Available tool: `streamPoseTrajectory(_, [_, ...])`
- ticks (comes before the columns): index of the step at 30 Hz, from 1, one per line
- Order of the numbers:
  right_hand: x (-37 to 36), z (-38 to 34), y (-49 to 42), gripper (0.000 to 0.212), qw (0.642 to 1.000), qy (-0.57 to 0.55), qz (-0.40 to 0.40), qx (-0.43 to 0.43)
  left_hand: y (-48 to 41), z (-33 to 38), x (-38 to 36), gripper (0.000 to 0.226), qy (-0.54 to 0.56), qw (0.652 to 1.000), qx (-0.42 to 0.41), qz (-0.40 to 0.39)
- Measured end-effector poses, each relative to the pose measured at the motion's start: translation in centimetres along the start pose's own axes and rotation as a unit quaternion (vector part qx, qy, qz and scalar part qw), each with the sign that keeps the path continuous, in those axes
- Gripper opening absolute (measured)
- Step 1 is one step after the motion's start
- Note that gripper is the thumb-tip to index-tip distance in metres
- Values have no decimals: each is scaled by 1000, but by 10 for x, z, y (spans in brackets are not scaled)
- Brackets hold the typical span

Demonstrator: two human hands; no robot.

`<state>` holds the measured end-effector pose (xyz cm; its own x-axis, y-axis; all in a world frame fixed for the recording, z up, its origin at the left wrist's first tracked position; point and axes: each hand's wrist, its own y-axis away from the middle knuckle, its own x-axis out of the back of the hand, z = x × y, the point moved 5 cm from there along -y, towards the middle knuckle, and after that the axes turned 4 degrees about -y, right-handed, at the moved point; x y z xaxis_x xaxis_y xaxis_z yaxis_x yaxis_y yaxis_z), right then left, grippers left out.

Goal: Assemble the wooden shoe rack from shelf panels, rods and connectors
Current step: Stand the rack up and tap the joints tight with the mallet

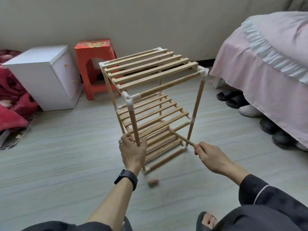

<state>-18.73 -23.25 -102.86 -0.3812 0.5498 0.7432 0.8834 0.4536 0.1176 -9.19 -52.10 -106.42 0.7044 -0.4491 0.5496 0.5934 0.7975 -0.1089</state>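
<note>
**Shoe rack (150, 68) stands three shelves high beside bed**

Pink-covered bed (266, 67) sits right of the rack, with a white cabinet (41, 75) and a red stool (93, 67) at its rear left. The rack stands upright on the grey floor (66, 147), its slatted shelves joined by white connectors (129, 97). The left grip (131, 150) clasps the rack's near front post (133, 124) low down. Just right of the rack, the right grip (208, 155) pinches a loose rod (181, 137) aimed at the middle shelf.
</note>
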Motion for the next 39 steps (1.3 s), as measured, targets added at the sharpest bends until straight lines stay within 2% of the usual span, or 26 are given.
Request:
streamPoseTrajectory(3, [-26,20,-10,35,996,44,-64,-38,29,-42,-36,45,-32,986,66,-147])
streamPoseTrajectory(6, [-58,41,-21,36,985,99,-129,-64,57,-79,-71,60,-131,922,100,-350])
streamPoseTrajectory(9, [-94,64,-30,34,967,152,-189,-81,73,-104,-93,66,-222,856,100,-456])
streamPoseTrajectory(11, [-117,78,-36,30,953,182,-225,-85,74,-115,-105,64,-265,832,99,-477])
streamPoseTrajectory(13, [-137,95,-42,29,944,199,-248,-90,69,-126,-119,66,-291,824,93,-477])
streamPoseTrajectory(16, [-161,123,-48,24,939,197,-259,-107,56,-139,-144,65,-319,834,56,-446])
streamPoseTrajectory(19, [-183,149,-51,29,933,188,-278,-127,46,-148,-171,49,-364,841,-31,-400])
streamPoseTrajectory(22, [-199,168,-50,22,927,172,-300,-145,43,-157,-191,28,-435,809,-101,-383])
streamPoseTrajectory(25, [-206,179,-49,7,932,131,-301,-152,44,-169,-199,20,-486,770,-107,-400])
streamPoseTrajectory(26, [-206,180,-49,6,936,118,-296,-153,45,-173,-201,17,-487,768,-101,-404])
streamPoseTrajectory(28, [-199,178,-50,10,943,92,-278,-156,47,-174,-201,16,-443,793,-53,-414])
streamPoseTrajectory(30, [-186,171,-53,18,953,62,-250,-162,45,-164,-200,24,-290,849,76,-434])
streamPoseTrajectory(31, [-177,166,-55,22,958,48,-232,-162,46,-156,-198,26,-185,862,154,-446])
streamPoseTrajectory(33, [-154,154,-55,24,969,37,-190,-154,48,-133,-191,26,-8,845,283,-454])
streamPoseTrajectory(34, [-137,144,-54,24,974,42,-168,-147,45,-116,-185,26,54,837,314,-445])
streamPoseTrajectory(36, [-111,132,-55,30,980,46,-134,-136,37,-91,-179,22,139,828,357,-409])
streamPoseTrajectory(39, [-62,101,-47,34,990,40,-81,-109,28,-41,-160,27,251,814,376,-366])
